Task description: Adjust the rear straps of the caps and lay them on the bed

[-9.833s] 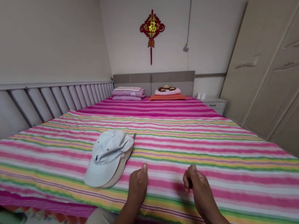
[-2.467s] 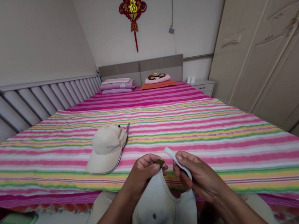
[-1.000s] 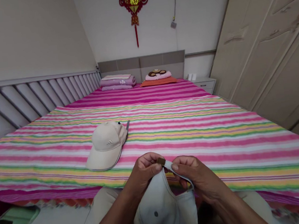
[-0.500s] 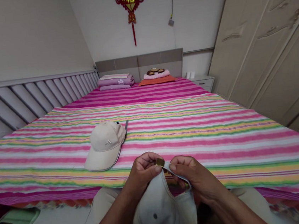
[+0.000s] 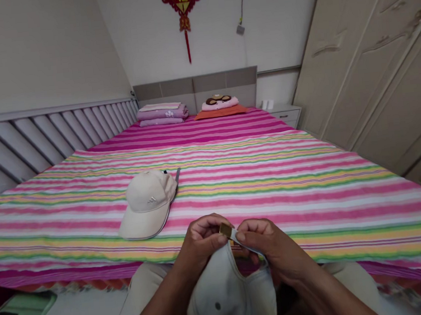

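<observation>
Between my hands, low in the view, hangs a pale baseball cap [image 5: 219,297] with its back opening and adjusting strap towards me. My left hand [image 5: 208,235] is closed on the strap end at a brass-coloured buckle [image 5: 225,230]. To the right of the buckle, my right hand [image 5: 264,242] pinches the pale strap [image 5: 235,235] between thumb and fingers. A second cap [image 5: 147,199], beige with a small logo, lies on the bed to the left, its brim pointing towards me. The held cap's lower part runs out of view.
A striped bedspread [image 5: 273,181] covers the bed ahead. Folded bedding [image 5: 163,115] and a pink cushion [image 5: 220,104] lie by the headboard [image 5: 225,83]. A railing [image 5: 54,136] runs along the left, a wardrobe [image 5: 367,71] stands right, and a green stool [image 5: 27,312] is at lower left.
The buckle has tilted slightly, and my right fingers have come a little closer to it along the strap. Both hands keep their hold; the cap on the bed stays put.
</observation>
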`<move>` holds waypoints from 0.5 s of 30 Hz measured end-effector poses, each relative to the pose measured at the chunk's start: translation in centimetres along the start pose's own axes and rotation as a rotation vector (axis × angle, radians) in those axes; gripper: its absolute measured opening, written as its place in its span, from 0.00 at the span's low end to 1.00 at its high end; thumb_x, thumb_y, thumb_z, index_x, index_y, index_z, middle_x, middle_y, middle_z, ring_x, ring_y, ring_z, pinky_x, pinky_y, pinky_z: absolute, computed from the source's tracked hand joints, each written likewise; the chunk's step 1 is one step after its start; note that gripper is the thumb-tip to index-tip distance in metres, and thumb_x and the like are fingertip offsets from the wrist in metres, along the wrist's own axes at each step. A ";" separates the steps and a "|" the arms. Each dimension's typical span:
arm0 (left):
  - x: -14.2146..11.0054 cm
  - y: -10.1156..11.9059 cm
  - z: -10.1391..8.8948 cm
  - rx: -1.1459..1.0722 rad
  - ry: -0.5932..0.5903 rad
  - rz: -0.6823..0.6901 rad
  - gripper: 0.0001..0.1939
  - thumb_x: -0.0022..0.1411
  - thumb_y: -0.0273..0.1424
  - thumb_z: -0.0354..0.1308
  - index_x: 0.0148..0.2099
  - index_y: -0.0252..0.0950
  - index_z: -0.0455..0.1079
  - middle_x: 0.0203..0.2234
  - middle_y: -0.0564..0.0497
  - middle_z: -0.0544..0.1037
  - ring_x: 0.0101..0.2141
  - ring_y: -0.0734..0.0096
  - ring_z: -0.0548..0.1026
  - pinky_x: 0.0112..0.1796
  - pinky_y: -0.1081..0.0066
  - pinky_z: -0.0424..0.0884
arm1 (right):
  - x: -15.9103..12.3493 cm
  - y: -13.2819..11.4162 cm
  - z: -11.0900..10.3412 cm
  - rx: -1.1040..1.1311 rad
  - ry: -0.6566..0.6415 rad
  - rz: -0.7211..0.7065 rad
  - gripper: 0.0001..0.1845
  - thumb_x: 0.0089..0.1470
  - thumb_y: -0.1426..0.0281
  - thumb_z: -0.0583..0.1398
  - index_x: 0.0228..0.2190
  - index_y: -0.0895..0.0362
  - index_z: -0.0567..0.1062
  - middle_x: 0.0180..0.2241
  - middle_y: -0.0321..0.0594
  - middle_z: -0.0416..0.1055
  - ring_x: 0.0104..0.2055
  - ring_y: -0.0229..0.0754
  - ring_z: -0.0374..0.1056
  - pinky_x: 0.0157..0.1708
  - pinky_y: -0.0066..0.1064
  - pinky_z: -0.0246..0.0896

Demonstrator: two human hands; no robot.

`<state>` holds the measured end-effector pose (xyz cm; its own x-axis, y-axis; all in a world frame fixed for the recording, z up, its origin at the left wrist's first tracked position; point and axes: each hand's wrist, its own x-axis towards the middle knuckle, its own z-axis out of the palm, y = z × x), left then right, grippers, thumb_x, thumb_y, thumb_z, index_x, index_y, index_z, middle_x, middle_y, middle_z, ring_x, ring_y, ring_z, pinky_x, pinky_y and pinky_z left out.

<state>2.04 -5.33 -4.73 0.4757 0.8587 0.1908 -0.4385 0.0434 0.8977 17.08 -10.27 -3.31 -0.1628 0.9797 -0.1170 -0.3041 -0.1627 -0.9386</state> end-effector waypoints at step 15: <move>-0.2 -0.1 -0.1 0.052 -0.011 -0.005 0.10 0.43 0.32 0.64 0.29 0.34 0.71 0.23 0.54 0.68 0.25 0.77 0.64 0.27 0.76 0.59 | 0.0 -0.2 -0.5 -0.069 -0.080 0.017 0.15 0.41 0.61 0.63 0.20 0.62 0.70 0.16 0.34 0.65 0.16 0.30 0.57 0.18 0.23 0.48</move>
<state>1.88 -5.45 -4.95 0.4863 0.8528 0.1902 -0.3955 0.0207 0.9182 17.57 -10.19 -3.27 -0.2428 0.9639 -0.1090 -0.2359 -0.1676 -0.9572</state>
